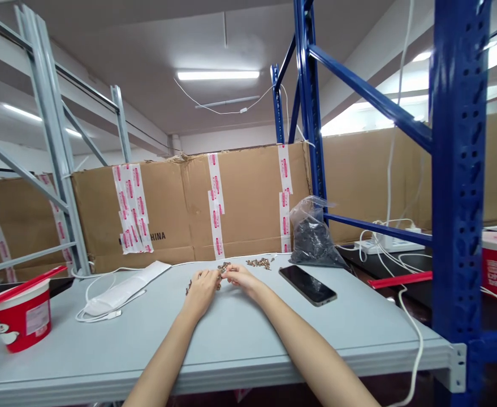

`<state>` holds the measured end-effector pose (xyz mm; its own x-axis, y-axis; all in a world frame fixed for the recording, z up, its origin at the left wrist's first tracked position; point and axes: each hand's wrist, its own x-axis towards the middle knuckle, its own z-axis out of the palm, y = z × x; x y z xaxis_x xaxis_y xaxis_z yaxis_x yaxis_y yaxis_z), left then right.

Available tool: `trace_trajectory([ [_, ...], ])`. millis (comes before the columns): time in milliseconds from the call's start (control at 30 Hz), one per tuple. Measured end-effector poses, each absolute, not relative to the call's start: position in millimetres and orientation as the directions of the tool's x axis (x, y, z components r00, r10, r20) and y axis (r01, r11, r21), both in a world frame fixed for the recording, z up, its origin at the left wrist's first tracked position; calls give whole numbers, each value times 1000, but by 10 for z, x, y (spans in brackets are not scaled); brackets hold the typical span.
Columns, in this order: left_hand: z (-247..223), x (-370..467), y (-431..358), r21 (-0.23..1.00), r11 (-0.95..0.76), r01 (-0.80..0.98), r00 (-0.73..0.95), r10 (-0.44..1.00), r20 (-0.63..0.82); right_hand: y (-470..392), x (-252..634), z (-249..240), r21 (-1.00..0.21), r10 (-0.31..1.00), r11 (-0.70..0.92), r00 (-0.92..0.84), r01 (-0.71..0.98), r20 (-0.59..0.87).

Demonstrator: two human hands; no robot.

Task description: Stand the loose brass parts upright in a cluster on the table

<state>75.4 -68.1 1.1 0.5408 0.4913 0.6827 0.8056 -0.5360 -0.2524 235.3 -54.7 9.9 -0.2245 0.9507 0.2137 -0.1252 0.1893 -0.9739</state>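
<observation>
Head view. I see a pale grey table [231,345] set inside racking: a blue upright [458,169] stands at the table's near right corner and a grey upright [57,158] at its far left. Brown cardboard sheets [248,198], patched with strips of red-printed white tape, wall off the table's far edge. Overhead, a lit tube lamp [218,74] hangs on a white ceiling.

My left hand [201,288] and right hand [242,277] meet near the middle of the table's far half, fingertips almost touching. Each grip is pinched together on small brown pieces [221,268] from a loose scatter; I cannot tell how many pieces each holds. A second small heap [260,262] of the same pieces lies just beyond the right hand, toward the cardboard.

Containers: a clear plastic bag [314,234], open at the top and filled with dark granular matter, stands at the table's far right, against the foot of a blue post. A red-and-white tub [21,319] sits at the table's near left corner with a red strip across its rim; its contents are hidden.

A dark phone [307,284] lies face-up on the table between the right hand and the bag. A white pouch [123,291] with a coiled white cable lies on the table's left half. Beyond the table's right edge, a white power strip [390,244] rests on a darker surface.
</observation>
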Motion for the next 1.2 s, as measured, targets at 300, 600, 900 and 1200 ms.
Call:
trace_trajectory([
  [300, 37, 752, -710, -303, -501, 811, 552, 485, 678, -559, 2348, 99, -968, 946, 131, -266, -214, 187],
  [600, -4, 729, -663, -301, -469, 831, 511, 428, 745, -642, 2302, 164, -950, 910, 206, -311, -236, 275],
  [900, 4, 719, -635, -259, -495, 829, 504, 461, 731, -641, 2296, 186, -952, 919, 216, -283, -219, 274],
  [1200, 10, 709, -627, -284, -486, 827, 521, 470, 713, -577, 2271, 150, -953, 924, 195, -283, -231, 257],
])
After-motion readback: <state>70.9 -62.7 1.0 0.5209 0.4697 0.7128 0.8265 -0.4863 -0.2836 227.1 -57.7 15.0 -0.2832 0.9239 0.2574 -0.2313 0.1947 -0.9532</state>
